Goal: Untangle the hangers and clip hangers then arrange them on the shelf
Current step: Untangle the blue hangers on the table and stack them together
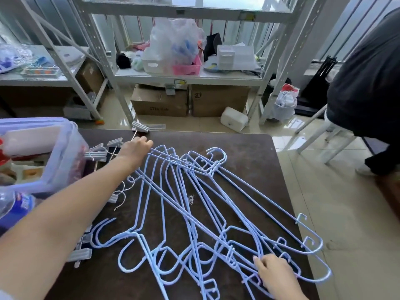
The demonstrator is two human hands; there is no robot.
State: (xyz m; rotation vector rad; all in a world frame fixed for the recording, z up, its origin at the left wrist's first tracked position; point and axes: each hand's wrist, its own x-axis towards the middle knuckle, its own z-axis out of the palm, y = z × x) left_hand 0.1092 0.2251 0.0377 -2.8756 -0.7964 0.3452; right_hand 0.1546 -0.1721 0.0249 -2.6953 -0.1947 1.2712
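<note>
A tangled pile of several light-blue wire hangers [194, 213] lies spread across the dark brown table [249, 148]. My left hand [135, 152] reaches to the far left end of the pile, fingers curled over the hanger ends there. My right hand [275, 273] rests on the hooks at the pile's near right, fingertips touching the wires. Several clear clip hangers [101, 152] with thin metal hooks lie along the table's left side, more clip hangers [80, 252] near my left forearm. The white metal shelf [188, 77] stands behind the table.
A translucent storage bin [43, 156] sits on the table's left, a plastic bottle [15, 204] before it. The shelf holds bags, a pink basket [188, 68] and small drawers [226, 56]. Cardboard boxes [160, 100] stand under it. A person in dark clothes [368, 94] stands at right.
</note>
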